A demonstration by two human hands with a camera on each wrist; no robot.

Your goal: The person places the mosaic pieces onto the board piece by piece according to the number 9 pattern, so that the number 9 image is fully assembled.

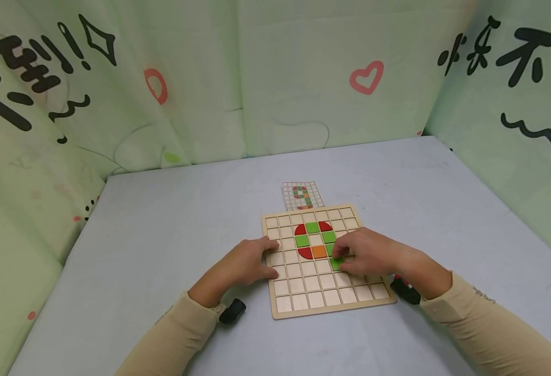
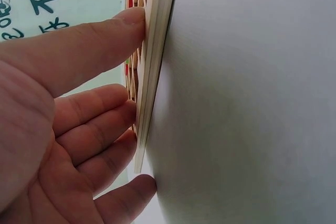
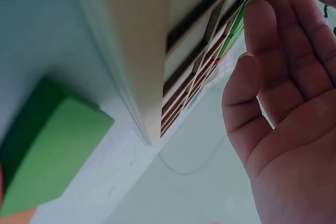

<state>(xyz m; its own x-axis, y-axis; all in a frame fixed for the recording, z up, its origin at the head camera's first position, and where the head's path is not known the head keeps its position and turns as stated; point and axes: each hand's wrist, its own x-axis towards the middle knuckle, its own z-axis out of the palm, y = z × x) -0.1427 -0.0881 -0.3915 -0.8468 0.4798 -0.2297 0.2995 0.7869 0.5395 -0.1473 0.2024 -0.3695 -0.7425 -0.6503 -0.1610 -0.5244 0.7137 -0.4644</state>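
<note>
Grid board at centre-right of the head view, most cells bare; red, green and orange tiles form a ring in its upper part, with green ones trailing down right. Left hand at board's left edge, thumb and fingers spread wide. Right hand has fingertips narrow together at the lowest green tile, partly covering it and the one above; pinching or just pressing, can't tell. It also blocks several cells on the board's right side.

Pattern card above board, lower end hidden behind it, print small. Right wrist view: green block lower left, blurred, cut off by the frame; red and orange bits beside it, unclear. Left wrist view: finger-like shape cut by top edge, can't tell whose; tiles edge-on, hard to read.

White table, smooth, near edge out of frame. Pale green curtain on three sides, black lettering upper left and upper right, some cut off; red heart outline upper right of centre.
</note>
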